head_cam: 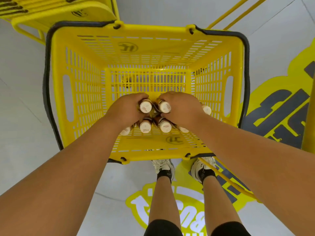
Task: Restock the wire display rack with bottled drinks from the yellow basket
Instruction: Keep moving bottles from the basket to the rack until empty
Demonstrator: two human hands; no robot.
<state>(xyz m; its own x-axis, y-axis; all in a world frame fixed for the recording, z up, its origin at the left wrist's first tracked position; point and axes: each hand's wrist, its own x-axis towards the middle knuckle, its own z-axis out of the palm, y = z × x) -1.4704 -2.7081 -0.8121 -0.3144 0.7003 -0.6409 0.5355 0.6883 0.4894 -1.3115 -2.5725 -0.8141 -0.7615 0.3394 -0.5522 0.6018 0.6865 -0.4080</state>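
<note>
- Standing on pale grey floor (22, 116) with yellow-and-dark printed floor graphics (279, 109).
- Reaching into slotted yellow plastic basket (81, 92), near edge.
- Left hand (124, 109) wrapping fingers round white-capped brown bottle (145, 106).
- Right hand (182, 108) gripping neighbouring white-capped bottle (164, 107).
- Remaining white-capped bottles (165, 127) sitting along near wall.

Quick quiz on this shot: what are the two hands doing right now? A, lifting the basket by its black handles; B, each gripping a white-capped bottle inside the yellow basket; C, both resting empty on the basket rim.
B: the left hand and the right hand each wrap a white-capped bottle down inside the yellow basket; its black handles hang untouched.
</note>
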